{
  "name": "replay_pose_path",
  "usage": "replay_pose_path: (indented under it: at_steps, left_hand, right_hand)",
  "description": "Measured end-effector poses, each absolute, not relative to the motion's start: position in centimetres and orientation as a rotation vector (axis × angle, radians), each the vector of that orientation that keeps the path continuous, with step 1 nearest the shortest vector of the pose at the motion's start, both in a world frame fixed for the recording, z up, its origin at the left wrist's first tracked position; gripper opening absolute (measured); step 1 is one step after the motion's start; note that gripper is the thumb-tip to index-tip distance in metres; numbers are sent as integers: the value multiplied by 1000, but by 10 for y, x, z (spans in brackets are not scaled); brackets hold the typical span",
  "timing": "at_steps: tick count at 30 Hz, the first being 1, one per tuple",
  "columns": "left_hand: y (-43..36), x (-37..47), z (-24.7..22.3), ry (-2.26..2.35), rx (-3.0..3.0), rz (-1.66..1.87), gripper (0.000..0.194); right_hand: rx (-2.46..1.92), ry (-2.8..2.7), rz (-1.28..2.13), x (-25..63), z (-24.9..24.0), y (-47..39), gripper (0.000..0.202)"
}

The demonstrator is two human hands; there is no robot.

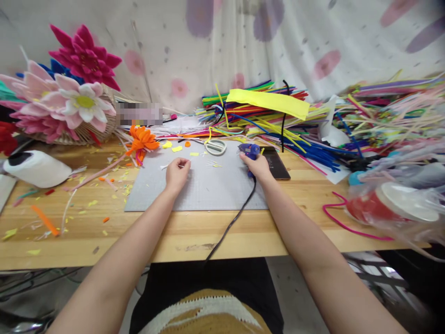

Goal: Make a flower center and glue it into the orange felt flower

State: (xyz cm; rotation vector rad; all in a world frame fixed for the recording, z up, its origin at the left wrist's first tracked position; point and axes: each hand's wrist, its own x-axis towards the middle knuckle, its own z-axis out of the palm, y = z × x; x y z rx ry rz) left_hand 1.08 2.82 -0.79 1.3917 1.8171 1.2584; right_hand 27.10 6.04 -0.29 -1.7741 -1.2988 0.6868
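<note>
One glue gun (249, 149) is held in the right grip (257, 166), best kept steady with its cord (233, 221) slack, while the left grip (178, 174) is pinched narrow over the mat (208, 195), any contents too small to be told, and scissors (216, 153) are seen beyond, between both.

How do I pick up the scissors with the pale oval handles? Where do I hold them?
Probably best by the scissors' pale oval handles, reaching down from the near side. They lie flat on the grey rectangular mat, while a heap of colourful fuzzy sticks lies beyond. The blades are hard to make out, so avoid reaching past the handles.
</note>
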Motion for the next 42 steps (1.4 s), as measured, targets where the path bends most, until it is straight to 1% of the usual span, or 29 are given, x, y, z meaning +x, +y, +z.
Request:
replay_pose_path:
  at_steps: [3, 5, 10, 15, 23, 28, 42]
  left_hand:
    - [24, 16, -7, 1909, 1476, 1168, 16]
    - [21, 18, -5, 1942, 1552, 1080, 16]
    - [16, 19, -2, 1839, 1805, 949, 14]
    - [18, 19, -5, 1793, 1853, 928, 12]
    - [18, 18, -6, 1772, 1831, 944, 12]
    - [18, 18, -6, 1752, 1833, 950, 13]
    - [19, 17, -7, 1780, 1869, 926, 12]
  right_hand:
    - [-1497, -1180, 787, 258, 1, 57, 49]
    - [-1375, -1216, 860, 247, 2, 49, 49]
    - [-1411, -1489, 894, 227, 2, 28, 42]
    - [-1332, -1705, 849, 228, -4, 25, 43]
    - [-1403, -1834, 795, 234, 0, 21, 42]
    - [-1366, -1912, 800, 235, 0, 20, 41]
    - [-1342, -1921, 846, 233, -3, 20, 40]
